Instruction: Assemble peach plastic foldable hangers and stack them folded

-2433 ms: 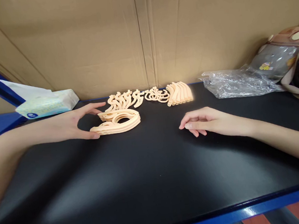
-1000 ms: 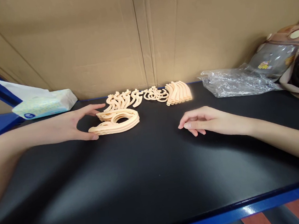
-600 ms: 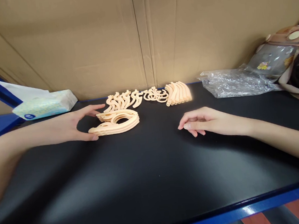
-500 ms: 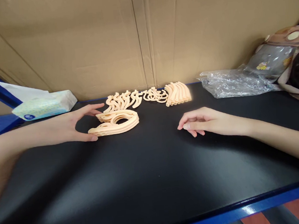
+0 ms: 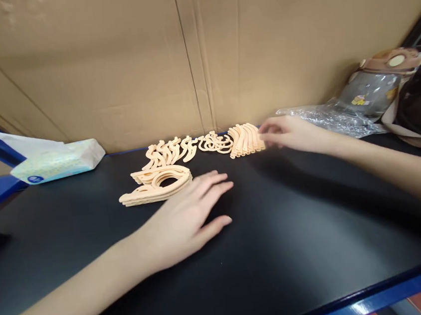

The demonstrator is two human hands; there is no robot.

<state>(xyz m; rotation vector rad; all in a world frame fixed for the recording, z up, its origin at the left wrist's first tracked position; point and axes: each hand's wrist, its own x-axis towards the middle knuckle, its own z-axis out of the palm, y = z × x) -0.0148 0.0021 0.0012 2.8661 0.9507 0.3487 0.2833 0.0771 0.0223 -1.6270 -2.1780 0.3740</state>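
My left hand (image 5: 187, 217) hovers flat over the black table top (image 5: 278, 230), fingers stretched out and empty, just right of a stack of peach plastic hanger pieces (image 5: 155, 184). My right hand (image 5: 286, 132) reaches to the back of the table. Its curled fingertips touch the right end of a row of curved peach pieces (image 5: 245, 139). Whether they grip a piece is unclear. Beside that row lie small peach rings (image 5: 214, 142) and hook-shaped pieces (image 5: 170, 151).
A tissue pack (image 5: 55, 161) sits at the back left. A crumpled clear plastic bag (image 5: 336, 119) and a grey bottle with a brown lid (image 5: 374, 85) lie at the back right. A cardboard wall (image 5: 192, 54) closes the back. The table's blue front edge (image 5: 379, 295) runs bottom right.
My left hand let go of the hanger stack and moved right and nearer to me. My right hand travelled from mid-table back to the row of curved pieces.
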